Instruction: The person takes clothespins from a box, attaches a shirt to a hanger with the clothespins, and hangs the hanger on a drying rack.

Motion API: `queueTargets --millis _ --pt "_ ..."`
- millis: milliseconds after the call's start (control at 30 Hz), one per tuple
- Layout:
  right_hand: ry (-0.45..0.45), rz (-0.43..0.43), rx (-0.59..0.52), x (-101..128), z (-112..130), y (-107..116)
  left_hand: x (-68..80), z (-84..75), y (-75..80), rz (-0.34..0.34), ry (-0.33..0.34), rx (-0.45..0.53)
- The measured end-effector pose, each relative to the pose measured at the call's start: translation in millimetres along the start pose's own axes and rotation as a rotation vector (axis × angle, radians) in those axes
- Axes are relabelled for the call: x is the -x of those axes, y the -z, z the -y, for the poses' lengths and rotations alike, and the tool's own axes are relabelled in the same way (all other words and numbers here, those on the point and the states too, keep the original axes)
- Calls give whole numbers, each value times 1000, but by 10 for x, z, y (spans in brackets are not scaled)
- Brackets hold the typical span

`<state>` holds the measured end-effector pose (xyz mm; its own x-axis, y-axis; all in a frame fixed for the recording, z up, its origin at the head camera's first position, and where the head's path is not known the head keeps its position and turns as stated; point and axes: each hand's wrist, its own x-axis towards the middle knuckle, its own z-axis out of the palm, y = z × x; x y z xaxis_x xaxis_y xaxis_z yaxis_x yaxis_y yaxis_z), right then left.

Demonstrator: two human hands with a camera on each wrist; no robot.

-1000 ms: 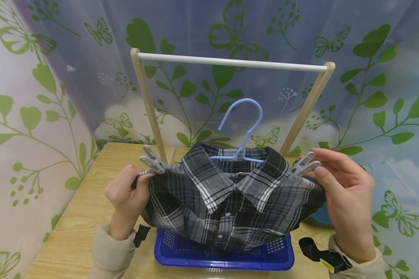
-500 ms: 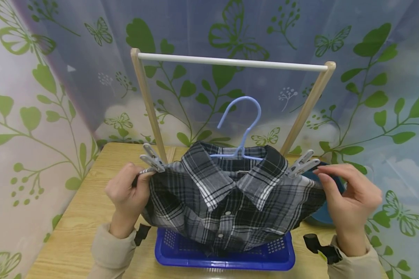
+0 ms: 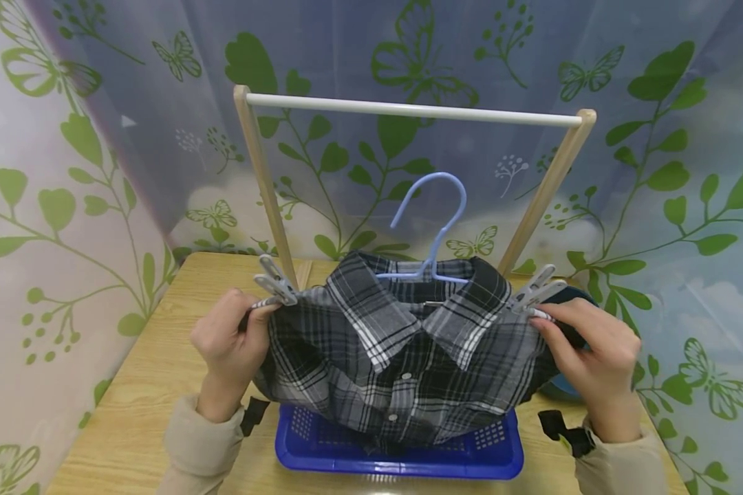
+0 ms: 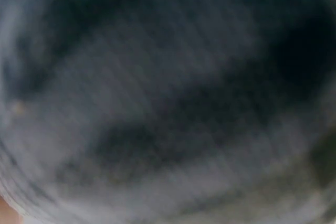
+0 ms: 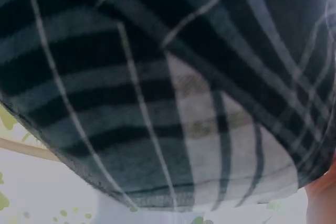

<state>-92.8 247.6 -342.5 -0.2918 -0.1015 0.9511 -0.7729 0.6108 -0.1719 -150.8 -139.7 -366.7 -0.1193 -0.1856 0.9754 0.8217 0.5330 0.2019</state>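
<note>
Here a plaid shirt (image 3: 402,364) hangs on a light blue hanger (image 3: 432,237), held up over the middle of the wooden table (image 3: 136,405), its hem sagging into a blue basket (image 3: 402,454) right under it at 6 o'clock. The left hand (image 3: 229,344) pinches the shirt's shoulder at 9 o'clock, fingers curled round the cloth just below a grey clothespin (image 3: 274,282) clipped there. The right hand (image 3: 591,361) grips the other shoulder at 3 o'clock, its fingers bent over the fabric beside a second grey clothespin (image 3: 535,290). Both wrist views are filled by cloth pressed close: the right one shows dark plaid, the left only a grey blur, so neither tells anything more about the fingers. Behind the shirt, at 12 o'clock, stands a drying rack (image 3: 408,110) with one white bar across two slanted wooden posts; the hanger's hook sits below that bar and apart from it, with open air between. The left post rises just behind the left clothespin, and the right post just behind the right one, so the shirt's shoulders are near both. A dark blue round thing (image 3: 563,385) lies partly hidden behind the right hand at 4 o'clock. The table edge runs close at 8 o'clock and 4 o'clock, with bare wood to the left of the basket. A curtain printed with leaves and butterflies (image 3: 68,206) closes in all around. Counted: one shirt, one hanger, two clothespins, one basket, one rack.
</note>
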Motion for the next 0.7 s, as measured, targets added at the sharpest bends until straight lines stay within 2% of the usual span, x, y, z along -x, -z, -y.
queueTargets --millis 267,433,567,700 --pt "44 -43 59 -17 57 -94 6 9 27 28 -19 3" --pt "67 -103 68 13 42 -153 3 7 50 56 -13 5" --pt "80 -169 97 43 13 -199 3 13 87 107 -3 -10" --pt "85 -196 92 65 -13 -229 13 23 135 164 1 -14"
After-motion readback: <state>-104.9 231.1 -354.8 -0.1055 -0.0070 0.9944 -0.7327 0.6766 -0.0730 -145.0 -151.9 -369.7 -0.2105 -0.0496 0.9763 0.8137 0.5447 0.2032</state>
